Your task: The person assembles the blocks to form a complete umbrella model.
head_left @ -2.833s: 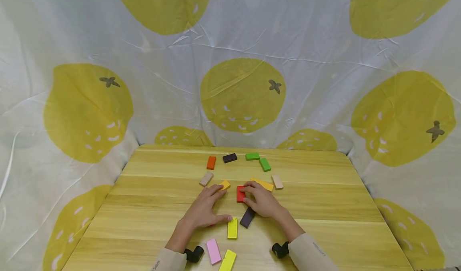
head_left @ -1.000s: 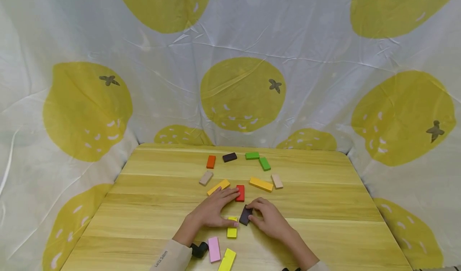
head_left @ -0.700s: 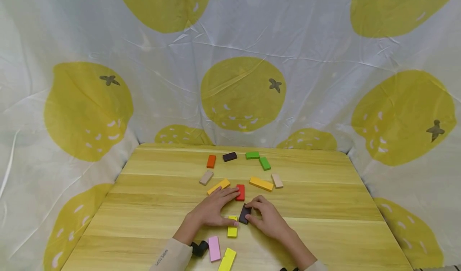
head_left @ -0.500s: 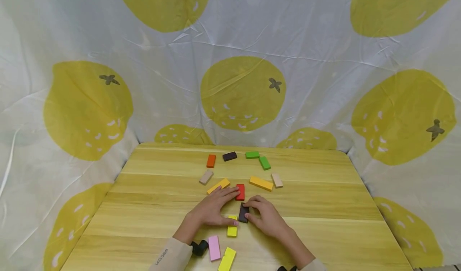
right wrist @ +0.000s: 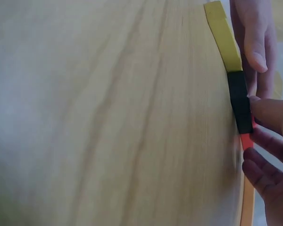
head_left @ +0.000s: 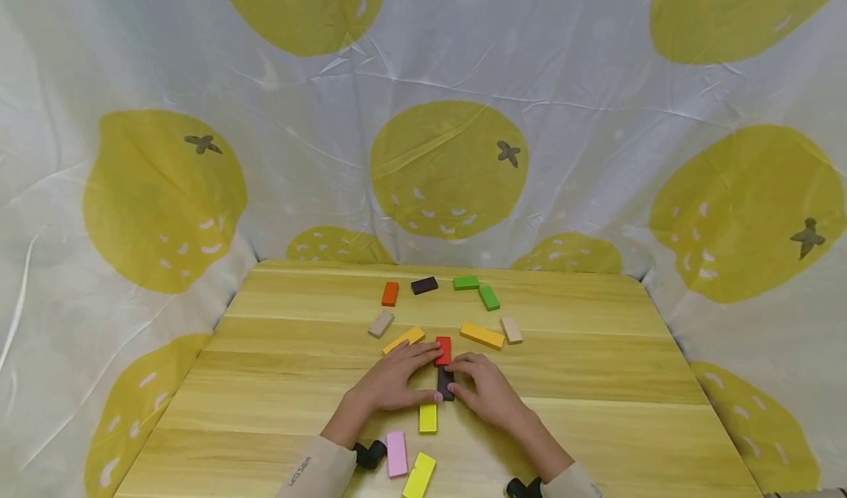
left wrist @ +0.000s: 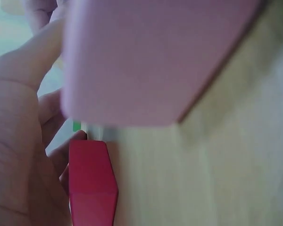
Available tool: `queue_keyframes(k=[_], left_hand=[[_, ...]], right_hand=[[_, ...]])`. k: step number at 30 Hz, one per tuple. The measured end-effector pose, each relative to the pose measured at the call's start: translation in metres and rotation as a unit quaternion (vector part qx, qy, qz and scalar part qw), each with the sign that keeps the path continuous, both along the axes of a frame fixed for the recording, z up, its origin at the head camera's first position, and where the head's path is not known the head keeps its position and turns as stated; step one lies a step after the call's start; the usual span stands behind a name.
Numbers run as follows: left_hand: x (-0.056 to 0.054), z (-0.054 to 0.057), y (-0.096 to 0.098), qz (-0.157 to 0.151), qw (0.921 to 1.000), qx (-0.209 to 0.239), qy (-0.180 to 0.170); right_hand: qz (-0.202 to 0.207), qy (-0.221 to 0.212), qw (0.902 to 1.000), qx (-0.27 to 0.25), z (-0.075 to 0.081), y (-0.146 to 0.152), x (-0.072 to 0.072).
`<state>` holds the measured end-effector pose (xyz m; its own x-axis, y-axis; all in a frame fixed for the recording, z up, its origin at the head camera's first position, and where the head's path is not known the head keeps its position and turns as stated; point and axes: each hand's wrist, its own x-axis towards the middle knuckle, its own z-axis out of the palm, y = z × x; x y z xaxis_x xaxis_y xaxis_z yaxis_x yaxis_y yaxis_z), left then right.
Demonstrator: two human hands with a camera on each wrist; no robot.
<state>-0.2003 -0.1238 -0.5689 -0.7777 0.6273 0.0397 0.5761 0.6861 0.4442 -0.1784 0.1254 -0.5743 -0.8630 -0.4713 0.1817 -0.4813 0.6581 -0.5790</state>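
Note:
A black block [head_left: 446, 385] lies lengthwise just below a red block [head_left: 444, 349]. My right hand [head_left: 488, 389] pinches the black block along its right side with thumb and forefinger. My left hand [head_left: 393, 380] has its fingers extended, the fingertips resting on the red block. Its thumb reaches the near end of the black block, over the top of a yellow block [head_left: 428, 418]. A red block [left wrist: 92, 176] by the left palm shows in the left wrist view, close to a pink block [left wrist: 146, 61]. In the right wrist view, the yellow and black blocks meet end to end.
Toward the back lie an orange-red block [head_left: 390, 293], another black block [head_left: 424, 285] and two green blocks [head_left: 466, 283]. Two orange blocks [head_left: 482, 335] and two plain wooden blocks [head_left: 512, 329] flank the middle. Another yellow block [head_left: 419, 476] lies near the front of the wooden table [head_left: 629, 365].
My right hand has gone from the red block to the black one, which has straightened and slid up-left toward the red block. My left hand has shifted right, onto the red block.

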Motion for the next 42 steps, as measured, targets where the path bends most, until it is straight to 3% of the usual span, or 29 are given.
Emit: queue_keyframes(k=[15,30,36,42], left_hand=[[-0.004,0.0,0.007,0.035,0.9993,0.007,0.006],[-0.005,0.001,0.008,0.04,0.9988,0.016,0.021],[-0.006,0.006,0.01,0.033,0.9988,0.016,0.033],[-0.008,0.008,0.012,0.024,0.9994,0.017,0.018]], right_hand=[[-0.002,-0.027,0.9995,-0.018,0.0,-0.001,-0.006],[-0.007,-0.032,0.9993,-0.017,0.001,-0.001,-0.005],[-0.011,-0.032,0.9991,-0.024,0.0,0.0,-0.005],[-0.017,-0.029,0.9988,-0.036,0.001,0.004,-0.001]])
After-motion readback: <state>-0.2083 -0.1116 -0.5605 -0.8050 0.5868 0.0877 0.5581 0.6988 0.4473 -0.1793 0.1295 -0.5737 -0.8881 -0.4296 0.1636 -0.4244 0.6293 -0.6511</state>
